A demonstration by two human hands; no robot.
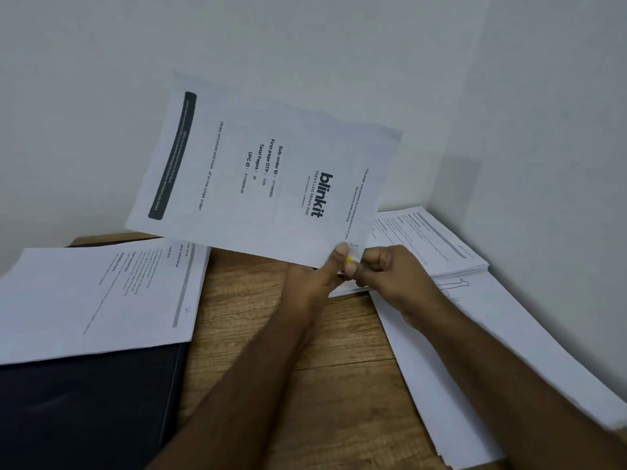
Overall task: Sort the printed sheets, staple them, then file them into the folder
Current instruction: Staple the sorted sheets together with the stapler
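**Head view: hands gripping corner of printed cover sheet over paper-strewn desk**

Head camera is looking down on a wooden table pushed into a corner of pale wall, with paper lying on both sides. A long spread of white sheets is running down the right side of the table, some showing faint line drawings. A stack of printed pages is lying at the left, overlapping the top of a dark folder that is resting flat at the table's near left. A smaller stack of printed sheets is sitting in the far right corner against the wall, on top of the long spread.

A printed cover sheet, carrying a logo, order details and a dark band along one edge, is being held up above the table, tilted, with its text running sideways. The left hand is pinching the sheet's lower right corner, thumb pressing on the printed face. The right hand is curling its fingers tightly just beside that same corner, touching the left hand. Something small and yellow is showing between the two hands; what it is cannot be told, nor whether the right hand is gripping it or the paper.
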